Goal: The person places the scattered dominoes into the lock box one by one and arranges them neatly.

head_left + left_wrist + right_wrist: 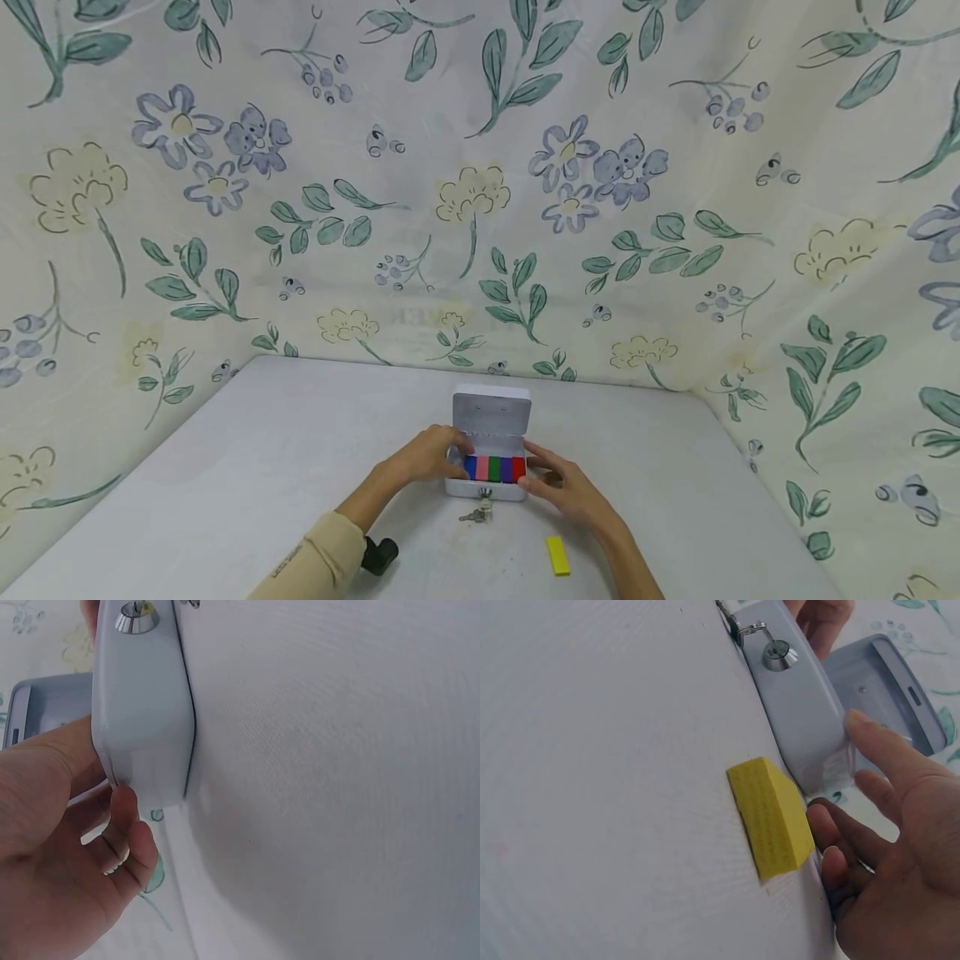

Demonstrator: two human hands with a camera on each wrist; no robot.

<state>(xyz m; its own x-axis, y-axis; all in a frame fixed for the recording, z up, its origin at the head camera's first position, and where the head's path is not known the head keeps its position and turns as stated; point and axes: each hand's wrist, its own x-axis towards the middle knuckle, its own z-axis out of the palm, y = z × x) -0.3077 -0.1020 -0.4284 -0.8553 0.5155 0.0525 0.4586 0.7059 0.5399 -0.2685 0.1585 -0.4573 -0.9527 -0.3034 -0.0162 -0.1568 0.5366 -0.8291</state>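
A small pale metal cash box (459,490) stands with its lid raised. Inside lies a row of coloured blocks: a blue block (470,467), a pink block (482,468), a green block (494,469), a purple block (506,470) and a red block (518,470). My left hand (427,455) reaches over the left wall, thumb and forefinger at the two ends of the blue block; its other fingers curl outside the box. At the right end, my right hand (911,817) has its thumb on the rim and its other fingers loosely bent beside the wall.
A key sits in the front lock (780,654), with more keys (474,516) hanging onto the table. One yellow block (769,817) lies in front of the right hand. By the left sleeve is a black object (381,556). Flowered cloth (480,208) hangs behind the white table (322,400).
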